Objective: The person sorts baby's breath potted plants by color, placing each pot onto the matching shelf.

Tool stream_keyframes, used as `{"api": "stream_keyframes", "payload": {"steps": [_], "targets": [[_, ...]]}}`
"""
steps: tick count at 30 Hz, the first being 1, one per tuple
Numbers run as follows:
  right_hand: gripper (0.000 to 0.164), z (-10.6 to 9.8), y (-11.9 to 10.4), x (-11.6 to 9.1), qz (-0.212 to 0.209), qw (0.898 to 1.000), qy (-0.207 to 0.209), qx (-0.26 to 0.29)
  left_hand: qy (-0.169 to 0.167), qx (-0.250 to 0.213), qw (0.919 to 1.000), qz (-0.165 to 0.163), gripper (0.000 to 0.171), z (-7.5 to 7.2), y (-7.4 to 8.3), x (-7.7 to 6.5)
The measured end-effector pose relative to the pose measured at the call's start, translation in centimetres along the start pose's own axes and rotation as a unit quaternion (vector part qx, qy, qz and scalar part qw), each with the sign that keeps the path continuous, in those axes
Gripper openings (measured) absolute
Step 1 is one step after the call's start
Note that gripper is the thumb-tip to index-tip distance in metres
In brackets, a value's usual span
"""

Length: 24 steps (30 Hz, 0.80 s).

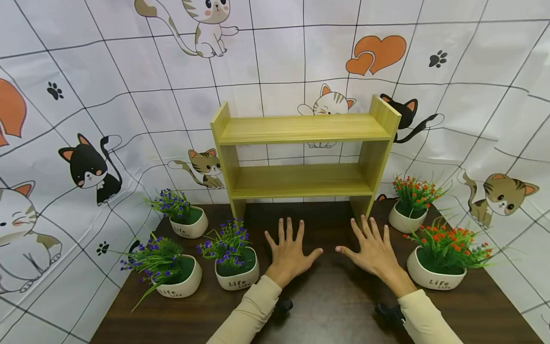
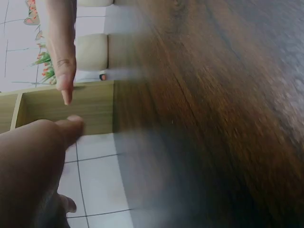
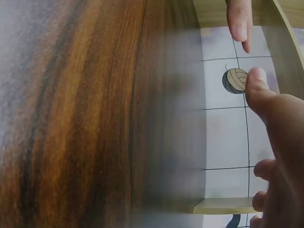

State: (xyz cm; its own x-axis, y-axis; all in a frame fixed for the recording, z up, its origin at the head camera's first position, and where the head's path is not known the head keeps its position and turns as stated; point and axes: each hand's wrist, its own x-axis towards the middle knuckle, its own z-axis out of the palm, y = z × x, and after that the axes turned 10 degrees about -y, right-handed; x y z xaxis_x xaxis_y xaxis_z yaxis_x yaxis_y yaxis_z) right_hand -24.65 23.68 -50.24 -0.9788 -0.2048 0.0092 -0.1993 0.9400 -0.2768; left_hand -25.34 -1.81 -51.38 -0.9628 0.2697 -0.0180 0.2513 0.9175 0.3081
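Observation:
My left hand (image 1: pixel 288 253) is held palm down with its fingers spread, just right of a white pot of purple flowers (image 1: pixel 237 279). In the same pose, my right hand (image 1: pixel 373 248) is left of a white pot of orange flowers (image 1: pixel 438 277). Neither hand holds anything. Both are over the dark wooden table (image 1: pixel 331 306), and the wrist views show them apart from its surface. Beyond the fingertips stands a light wooden two-tier shelf (image 1: pixel 301 130). In the left wrist view, the left hand (image 2: pixel 33 161) points toward the shelf's side panel (image 2: pixel 95 107).
Two more pots of purple flowers, one farther back (image 1: pixel 189 224) and one at the left (image 1: pixel 178 282), stand on the table. Another orange-flowered pot (image 1: pixel 406 217) is right of the shelf. White sheeting (image 1: pixel 275 57) with grid lines and cartoon cats rises behind and at both sides.

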Motion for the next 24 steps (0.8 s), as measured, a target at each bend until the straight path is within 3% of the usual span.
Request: {"api": "stream_keyframes", "payload": {"steps": [4,9,16,24], "targets": [[0.093,-0.5,-0.2,0.2,-0.007,0.997,0.078,0.001,0.015,0.001,0.9997,0.021,0.086,-0.7,-0.2,-0.2],[0.058,-1.6,-0.7,0.3,-0.008,0.983,0.179,0.030,0.050,0.004,0.9974,0.052,0.065,-1.6,-0.6,-0.8],[0.021,-3.5,-1.2,0.6,-0.033,0.967,0.241,0.076,0.124,-0.046,0.9870,0.091,0.032,-2.6,-1.8,-2.7],[0.002,-5.4,-0.9,0.9,-0.053,0.953,0.283,0.094,0.141,-0.120,0.9756,0.119,0.011,-3.1,-3.3,-6.3]]}}
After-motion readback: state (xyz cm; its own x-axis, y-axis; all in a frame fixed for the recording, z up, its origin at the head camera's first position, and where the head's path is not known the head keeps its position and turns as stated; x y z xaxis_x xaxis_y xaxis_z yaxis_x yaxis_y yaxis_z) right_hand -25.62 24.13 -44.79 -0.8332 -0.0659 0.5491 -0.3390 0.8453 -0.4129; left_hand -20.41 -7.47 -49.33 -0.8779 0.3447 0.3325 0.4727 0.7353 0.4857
